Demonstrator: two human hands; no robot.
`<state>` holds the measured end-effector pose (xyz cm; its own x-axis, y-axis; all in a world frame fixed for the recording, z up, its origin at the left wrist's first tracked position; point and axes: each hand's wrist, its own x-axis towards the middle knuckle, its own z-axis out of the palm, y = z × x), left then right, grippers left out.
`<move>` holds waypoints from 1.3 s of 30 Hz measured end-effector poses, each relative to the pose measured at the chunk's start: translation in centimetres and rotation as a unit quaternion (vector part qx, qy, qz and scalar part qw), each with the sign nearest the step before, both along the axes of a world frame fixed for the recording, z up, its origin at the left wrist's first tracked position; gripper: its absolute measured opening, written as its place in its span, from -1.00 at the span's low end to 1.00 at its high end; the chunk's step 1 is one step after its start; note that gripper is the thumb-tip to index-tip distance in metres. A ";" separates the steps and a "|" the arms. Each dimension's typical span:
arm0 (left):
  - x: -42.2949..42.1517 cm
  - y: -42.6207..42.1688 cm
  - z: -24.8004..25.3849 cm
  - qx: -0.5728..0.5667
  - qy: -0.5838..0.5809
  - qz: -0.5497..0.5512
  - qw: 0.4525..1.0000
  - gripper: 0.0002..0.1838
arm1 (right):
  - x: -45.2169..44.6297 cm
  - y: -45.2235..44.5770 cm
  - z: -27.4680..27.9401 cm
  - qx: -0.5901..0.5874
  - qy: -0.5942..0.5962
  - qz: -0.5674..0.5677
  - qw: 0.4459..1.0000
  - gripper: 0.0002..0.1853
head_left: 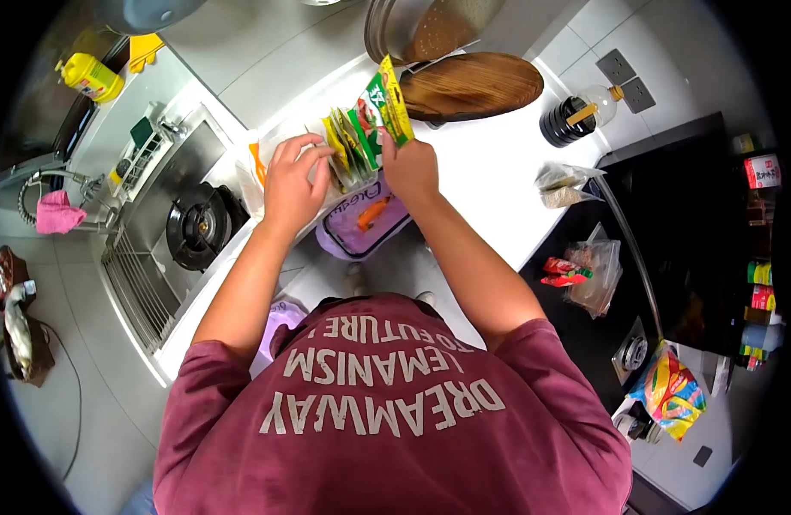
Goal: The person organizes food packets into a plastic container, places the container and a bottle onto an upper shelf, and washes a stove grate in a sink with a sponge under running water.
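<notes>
Maroon lettered T-shirt (378, 395) is occupying the foreground. Beyond, the left hand (294, 184) is parting its fingers over upright packets (344, 148) in a storage bin (335, 196); pinching cannot be confirmed. The right hand (410, 170) is gripping a green-and-yellow food packet (383, 105) near a wooden board (477, 86).

On my table (477, 184), the packets (348, 148) sit left of the board (473, 86), the sink (148, 273) farther left; right of the board stands the bottle (570, 122).
</notes>
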<state>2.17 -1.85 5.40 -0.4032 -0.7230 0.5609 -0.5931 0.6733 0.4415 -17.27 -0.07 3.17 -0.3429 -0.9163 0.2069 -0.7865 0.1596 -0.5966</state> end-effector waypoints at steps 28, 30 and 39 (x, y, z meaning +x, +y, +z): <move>-4.2 -4.2 -1.5 0.100 -0.270 0.001 0.958 -0.37 | 0.3 -0.2 -4.9 -0.017 0.005 0.176 0.984 -0.82; -5.0 -3.7 -0.8 0.084 -0.242 -0.006 0.967 -0.36 | -1.6 2.2 -4.9 -0.040 -0.059 0.169 0.983 -0.65; -22.1 7.8 -1.0 0.109 -0.009 -0.286 0.952 -0.56 | -16.9 18.0 -1.3 -0.063 -0.117 -0.029 0.991 -0.72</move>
